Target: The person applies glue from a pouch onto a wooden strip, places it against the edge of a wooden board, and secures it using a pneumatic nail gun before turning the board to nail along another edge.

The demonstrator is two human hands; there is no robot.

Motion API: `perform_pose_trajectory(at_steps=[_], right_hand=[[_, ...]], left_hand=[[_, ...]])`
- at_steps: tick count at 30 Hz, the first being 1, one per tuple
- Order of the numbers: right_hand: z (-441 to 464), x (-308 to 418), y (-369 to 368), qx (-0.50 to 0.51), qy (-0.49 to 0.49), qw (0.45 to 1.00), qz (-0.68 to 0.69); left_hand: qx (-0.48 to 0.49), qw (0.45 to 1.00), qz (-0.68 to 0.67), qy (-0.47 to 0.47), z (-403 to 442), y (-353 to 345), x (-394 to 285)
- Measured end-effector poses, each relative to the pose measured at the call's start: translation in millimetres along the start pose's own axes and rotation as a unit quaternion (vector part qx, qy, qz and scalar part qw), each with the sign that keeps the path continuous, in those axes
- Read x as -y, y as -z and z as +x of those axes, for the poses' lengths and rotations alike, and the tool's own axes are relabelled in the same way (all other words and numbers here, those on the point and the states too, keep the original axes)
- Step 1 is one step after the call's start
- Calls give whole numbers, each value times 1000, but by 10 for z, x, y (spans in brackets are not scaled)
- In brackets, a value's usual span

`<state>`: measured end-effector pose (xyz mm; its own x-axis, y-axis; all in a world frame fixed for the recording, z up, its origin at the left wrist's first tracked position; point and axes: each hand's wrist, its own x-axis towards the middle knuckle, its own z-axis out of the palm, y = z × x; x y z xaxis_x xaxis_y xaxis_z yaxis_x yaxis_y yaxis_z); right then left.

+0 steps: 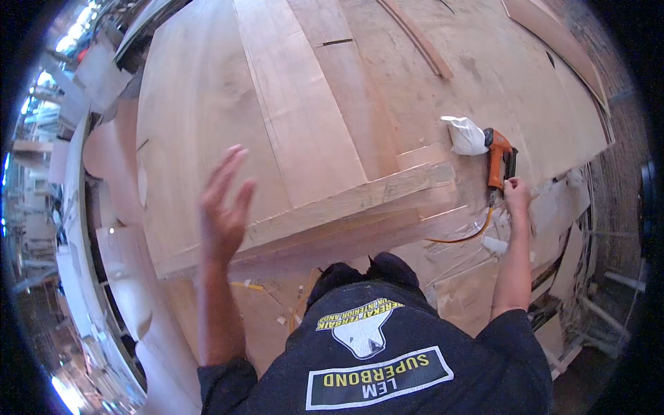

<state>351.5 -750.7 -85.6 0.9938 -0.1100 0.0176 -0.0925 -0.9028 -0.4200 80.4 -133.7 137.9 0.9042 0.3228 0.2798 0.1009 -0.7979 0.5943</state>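
My left hand (225, 204) is raised above the left part of a pale plywood panel (187, 117), its thumb and fingers apart and nothing in it. At the right, my right hand (517, 195) has its fingers closed at the lower end of an orange air nail gun (496, 159). White wrapping (465, 135) covers one end of the gun. A yellow-orange air hose (477, 235) runs from its base toward the left. Between my hands, a lighter veneer strip (304, 104) lies across the panel, and a wooden edge batten (346, 200) runs along the near side.
A narrow brown wood strip (422, 41) lies farther back on the worktop. Curved sheets (117, 145) stand at the left. Scraps and a yellow pencil-like stick (247, 286) lie on the lower surface near my body.
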Motion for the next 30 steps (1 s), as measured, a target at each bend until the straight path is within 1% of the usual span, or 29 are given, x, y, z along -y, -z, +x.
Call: perform_pose_trajectory(at_steps=[1, 4, 5, 8, 11, 14, 17, 18, 20, 21, 23, 26, 30], right_hand=[[166, -65, -166, 19, -1, 1000, -24], [330, -177, -609, -8, 63, 996, -59], [373, -195, -688, 22, 45, 997, -64], [363, -72, -702, -11, 39, 991, -129], [554, -195, -774, 41, 0, 997, -70], [634, -141, -717, 50, 43, 996, -61], [735, -301, -722, -8, 23, 1000, -14], [774, -386, -676, -23, 0, 999, -28], [824, -495, -436, -53, -41, 996, -61], [780, -391, -206, 1, -47, 999, -14], [563, 46, 477, 102, -64, 990, 80], [167, 680, 1228, 167, -103, 976, 97], [-306, 1346, 1960, 123, -4, 986, 116]], left_hand=[[12, 999, -43, 22, 51, -323, -67], [50, 999, -1, 13, 199, -972, -131], [60, 998, 3, 17, 223, -1127, -111], [79, 987, 141, 11, 262, -1459, 0], [62, 980, 189, -6, 351, -1609, 93], [58, 967, 249, -11, 396, -1680, 70], [55, 964, 261, -5, 398, -1746, 61], [53, 965, 258, -3, 393, -1757, 70], [60, 959, 276, 16, 386, -1734, 5], [61, 957, 284, 23, 397, -1722, -11], [52, 961, 272, 23, 386, -1734, 4], [35, 968, 250, 7, 397, -1768, 72], [47, 977, 203, -37, 373, -1697, 175]])
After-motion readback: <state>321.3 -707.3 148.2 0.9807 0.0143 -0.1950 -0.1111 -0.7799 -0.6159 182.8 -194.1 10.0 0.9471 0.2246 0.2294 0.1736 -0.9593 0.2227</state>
